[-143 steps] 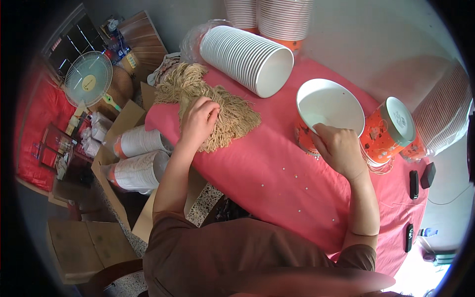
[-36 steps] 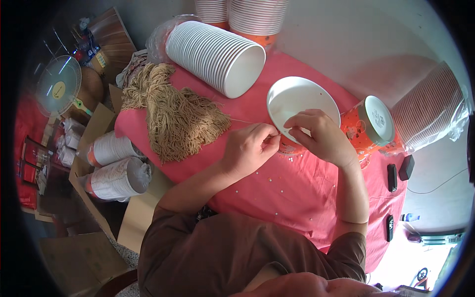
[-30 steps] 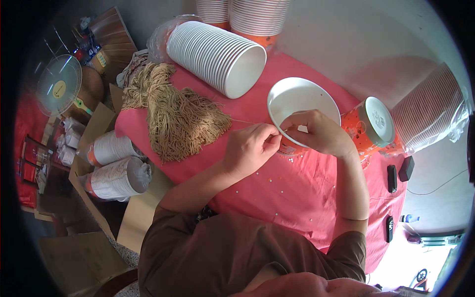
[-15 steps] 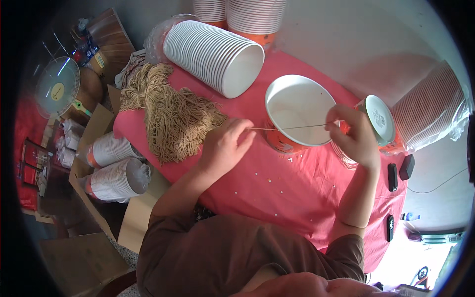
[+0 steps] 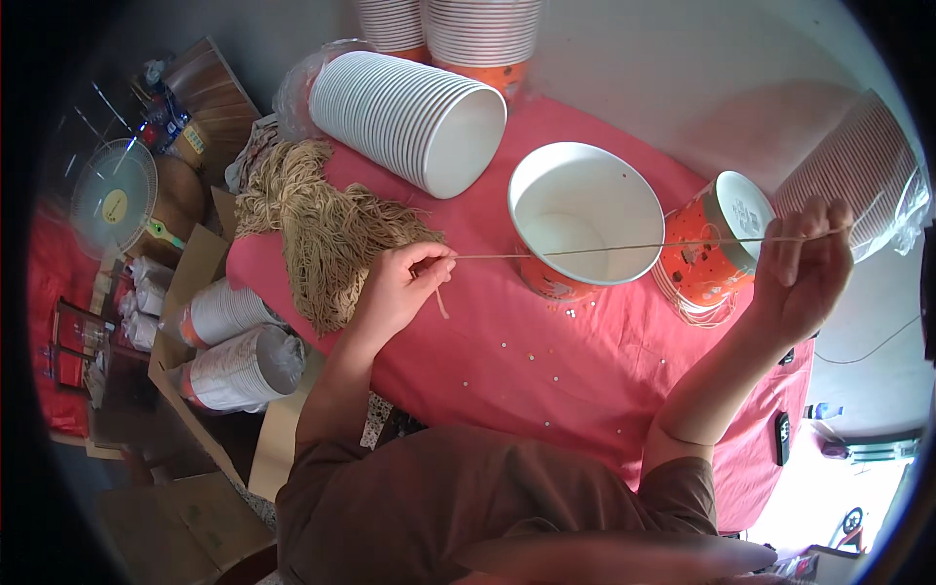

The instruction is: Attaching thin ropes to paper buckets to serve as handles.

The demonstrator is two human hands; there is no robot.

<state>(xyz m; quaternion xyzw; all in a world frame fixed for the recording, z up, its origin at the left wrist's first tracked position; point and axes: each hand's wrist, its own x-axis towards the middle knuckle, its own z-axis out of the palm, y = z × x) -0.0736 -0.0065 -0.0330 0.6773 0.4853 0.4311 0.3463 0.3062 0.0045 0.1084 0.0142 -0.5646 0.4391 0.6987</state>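
Observation:
A thin tan string (image 5: 556, 253) is stretched almost level between my two hands. My left hand (image 5: 395, 292) pinches one end, and a short tail hangs below its fingers. At the other end, my right hand (image 5: 807, 268) is closed on the string, raised beside an upside-down orange paper bucket (image 5: 697, 244). Loops of string (image 5: 682, 307) lie around that bucket's lower part. Under the taut string stands an open paper bucket (image 5: 556, 180), white inside and orange outside, its inner floor partly visible. A thick bundle of tan strings (image 5: 331, 234) spreads over the table next to my left hand.
A stack of white paper buckets (image 5: 400, 117) lies behind on the red tablecloth (image 5: 585, 390), with upright stacks (image 5: 483, 39) farther back. Wrapped buckets (image 5: 848, 175) lean against the wall at right. Small pale beads (image 5: 556, 378) dot the cloth. A cardboard box (image 5: 185, 341) holds more buckets at left.
My right hand has moved right, lengthening the stretch of string between my hands. My left hand has shifted left and down, and a string tail now hangs from it. The view has shifted slightly.

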